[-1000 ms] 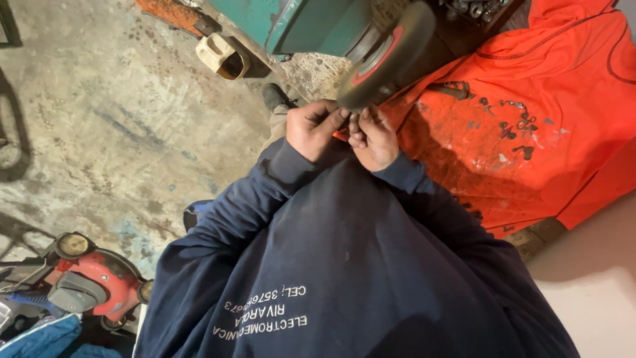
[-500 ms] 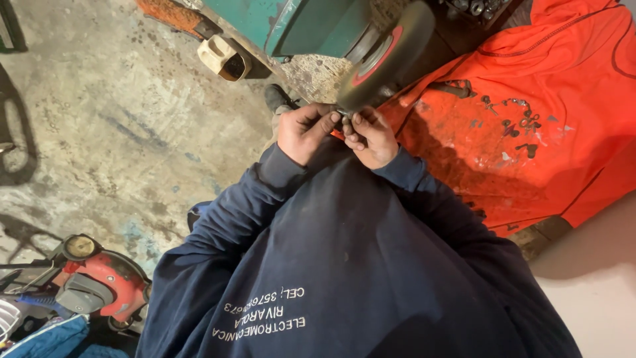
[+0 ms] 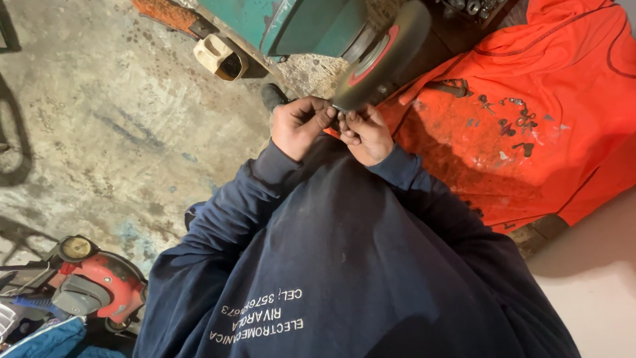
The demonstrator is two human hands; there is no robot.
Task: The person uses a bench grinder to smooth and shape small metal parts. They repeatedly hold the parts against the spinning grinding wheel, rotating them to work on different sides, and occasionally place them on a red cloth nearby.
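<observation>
My left hand (image 3: pixel 298 127) and my right hand (image 3: pixel 366 134) meet fingertip to fingertip, both pinching a small dark metal part (image 3: pixel 341 119). The part is held right at the lower rim of a grey grinding wheel (image 3: pixel 387 56) with a red centre. The wheel is mounted on a green machine (image 3: pixel 298 23). My dark blue sleeves and sweatshirt (image 3: pixel 358 265) fill the lower middle of the view. Most of the part is hidden by my fingers.
An orange cloth (image 3: pixel 530 132) lies to the right with several small dark metal pieces (image 3: pixel 517 122) on it. A cream plastic piece (image 3: pixel 222 58) sits by the machine's base. Stained concrete floor (image 3: pixel 119 119) spreads left. A red motor unit (image 3: pixel 99 288) stands at the bottom left.
My hands stay together at the wheel's rim, shifting only slightly. The view has drifted a little.
</observation>
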